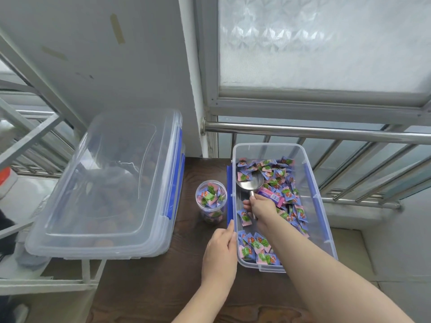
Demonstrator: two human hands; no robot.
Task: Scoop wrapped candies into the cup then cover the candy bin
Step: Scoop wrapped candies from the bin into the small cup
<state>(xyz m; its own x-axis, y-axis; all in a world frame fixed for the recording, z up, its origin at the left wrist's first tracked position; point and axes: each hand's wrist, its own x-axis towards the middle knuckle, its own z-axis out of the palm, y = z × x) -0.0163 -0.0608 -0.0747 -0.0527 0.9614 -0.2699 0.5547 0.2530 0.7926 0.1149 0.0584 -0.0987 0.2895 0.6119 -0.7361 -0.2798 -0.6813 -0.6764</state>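
Observation:
An open clear candy bin [324,206] with blue clasps sits on the dark table, holding several pink and blue wrapped candies [277,173]. My right hand [261,207] reaches into it, shut on the handle of a metal scoop [249,181] whose empty bowl lies on the candies. A clear round cup [211,200], filled with candies to near its rim, stands just left of the bin. My left hand [220,250] rests against the bin's left edge, fingers on the blue clasp. A loose clear lid [112,178] lies on a second bin at the left.
The second clear bin [100,249], under the lid, holds brown items. A metal railing [326,132] and a frosted window run behind the candy bin. A metal rack [28,136] stands at the far left. The dark wooden table [151,287] extends toward me.

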